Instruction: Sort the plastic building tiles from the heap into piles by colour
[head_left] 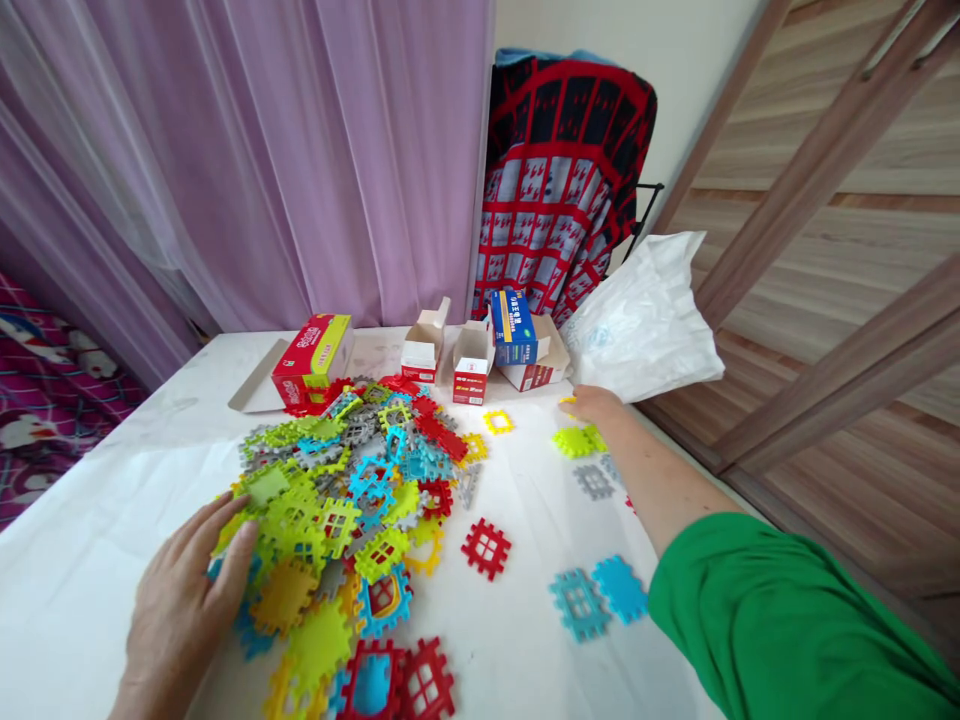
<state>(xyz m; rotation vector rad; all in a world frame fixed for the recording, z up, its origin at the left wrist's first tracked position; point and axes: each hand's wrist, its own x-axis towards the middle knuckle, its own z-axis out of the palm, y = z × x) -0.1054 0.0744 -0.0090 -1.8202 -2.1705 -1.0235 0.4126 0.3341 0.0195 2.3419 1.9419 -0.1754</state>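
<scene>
A heap of coloured plastic interlocking tiles lies on the white table. My left hand rests flat against the heap's left side, fingers stretched out on green and yellow tiles. My right hand reaches far to the right, fingers curled by a yellow piece; what it grips is hidden. A lime green tile lies just under that hand. The white plastic bag stands right behind it. Loose tiles lie apart: a red one, two blue ones, a grey one.
Several small cardboard boxes stand at the table's back: a red and yellow box, two open white ones, a blue one. Purple curtains hang behind. A red patterned cloth drapes over a chair. Wooden floor lies to the right.
</scene>
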